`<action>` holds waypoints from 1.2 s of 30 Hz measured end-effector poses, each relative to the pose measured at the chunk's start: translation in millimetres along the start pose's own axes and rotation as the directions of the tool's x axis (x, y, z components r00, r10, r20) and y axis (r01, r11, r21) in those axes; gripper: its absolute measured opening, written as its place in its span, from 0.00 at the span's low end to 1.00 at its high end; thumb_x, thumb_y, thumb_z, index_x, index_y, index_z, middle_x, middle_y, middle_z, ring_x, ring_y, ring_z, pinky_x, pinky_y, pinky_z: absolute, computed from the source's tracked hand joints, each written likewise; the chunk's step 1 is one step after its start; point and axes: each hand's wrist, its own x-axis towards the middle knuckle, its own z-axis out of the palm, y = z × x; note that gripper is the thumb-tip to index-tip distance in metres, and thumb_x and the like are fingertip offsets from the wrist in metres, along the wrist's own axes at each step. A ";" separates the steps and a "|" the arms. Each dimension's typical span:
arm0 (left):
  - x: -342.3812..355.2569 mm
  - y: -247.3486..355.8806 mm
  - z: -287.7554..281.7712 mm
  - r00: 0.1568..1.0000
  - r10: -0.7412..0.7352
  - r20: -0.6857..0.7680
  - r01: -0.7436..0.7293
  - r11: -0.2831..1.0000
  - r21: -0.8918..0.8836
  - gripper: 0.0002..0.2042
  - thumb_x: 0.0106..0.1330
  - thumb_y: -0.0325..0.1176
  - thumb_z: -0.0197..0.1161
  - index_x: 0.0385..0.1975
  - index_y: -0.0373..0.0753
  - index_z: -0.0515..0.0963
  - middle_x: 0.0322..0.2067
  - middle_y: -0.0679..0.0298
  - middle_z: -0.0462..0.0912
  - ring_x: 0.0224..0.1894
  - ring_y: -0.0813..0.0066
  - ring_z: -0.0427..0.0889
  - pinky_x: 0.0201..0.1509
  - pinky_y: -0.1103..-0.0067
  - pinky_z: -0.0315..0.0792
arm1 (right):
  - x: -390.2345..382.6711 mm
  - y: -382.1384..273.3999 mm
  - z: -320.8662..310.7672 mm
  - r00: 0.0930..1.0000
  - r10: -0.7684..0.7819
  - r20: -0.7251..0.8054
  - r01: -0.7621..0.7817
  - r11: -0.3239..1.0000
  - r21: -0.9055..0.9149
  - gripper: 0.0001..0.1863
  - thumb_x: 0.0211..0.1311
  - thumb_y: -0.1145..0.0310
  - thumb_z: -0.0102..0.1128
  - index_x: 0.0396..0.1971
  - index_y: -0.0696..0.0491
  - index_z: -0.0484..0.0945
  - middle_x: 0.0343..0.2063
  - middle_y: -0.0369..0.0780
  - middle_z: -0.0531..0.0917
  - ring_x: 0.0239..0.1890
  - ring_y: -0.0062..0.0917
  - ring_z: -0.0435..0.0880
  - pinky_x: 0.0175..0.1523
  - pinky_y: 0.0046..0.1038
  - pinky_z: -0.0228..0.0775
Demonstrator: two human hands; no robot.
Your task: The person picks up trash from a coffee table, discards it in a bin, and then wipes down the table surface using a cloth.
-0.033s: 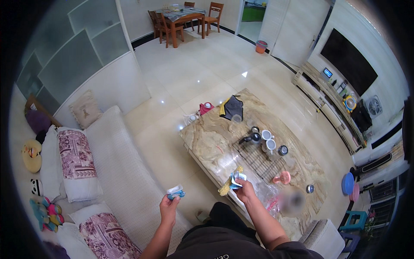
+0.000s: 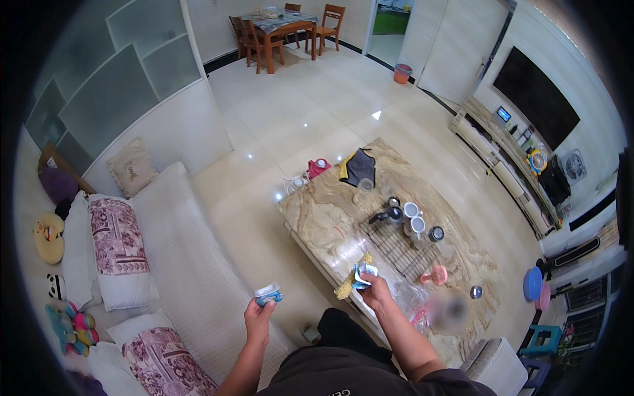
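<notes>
My left hand (image 2: 258,319) pinches a small blue-and-white packet (image 2: 269,294) between thumb and fingers, out over the gap between sofa and coffee table. Over the near edge of the marble coffee table (image 2: 317,206), my right hand (image 2: 374,292) is closed on another blue-and-white packet (image 2: 364,273). A crumpled gold wrapper (image 2: 345,288) sticks out beside that packet, apparently in the same grip. What exactly the packets are is too small to tell. Clear plastic wrapping (image 2: 396,294) lies on the table just beyond my right hand.
On the table are a wire rack (image 2: 389,247), a black-handled pot (image 2: 394,214), white cups (image 2: 417,225), a pink object (image 2: 434,274), a small jar (image 2: 476,292) and a grey-yellow cloth (image 2: 358,168). The sofa (image 2: 191,244) runs along my left. Stools (image 2: 545,340) stand at the right.
The room has shifted very slightly to the right in the view. Both hands keep their places and their hold on the packets.
</notes>
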 end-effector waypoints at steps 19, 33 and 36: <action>339.3 151.6 -6.0 0.997 0.075 0.015 -0.076 0.997 0.033 0.10 0.61 0.23 0.58 0.42 0.34 0.73 0.37 0.66 0.79 0.38 0.83 0.75 0.45 0.84 0.68 | 258.1 -52.6 314.3 0.985 0.112 0.133 -0.108 0.993 -0.042 0.16 0.51 0.74 0.59 0.42 0.54 0.73 0.36 0.36 0.79 0.38 0.24 0.79 0.43 0.28 0.69; 624.3 243.5 -40.3 0.988 -0.073 0.139 0.036 0.966 0.254 0.09 0.60 0.23 0.58 0.40 0.34 0.74 0.36 0.67 0.79 0.37 0.83 0.76 0.44 0.84 0.69 | 453.8 -94.6 454.6 0.999 0.016 -0.038 -0.004 0.960 0.278 0.16 0.51 0.78 0.55 0.42 0.52 0.73 0.35 0.35 0.79 0.37 0.25 0.78 0.43 0.28 0.71; 694.6 286.6 -21.3 0.975 -0.055 0.214 0.002 0.971 0.240 0.08 0.60 0.23 0.58 0.39 0.35 0.74 0.34 0.69 0.79 0.35 0.84 0.75 0.41 0.86 0.68 | 470.3 -115.7 496.6 0.991 -0.088 -0.103 0.118 0.933 0.340 0.15 0.51 0.78 0.56 0.42 0.53 0.73 0.34 0.35 0.78 0.37 0.25 0.77 0.42 0.27 0.70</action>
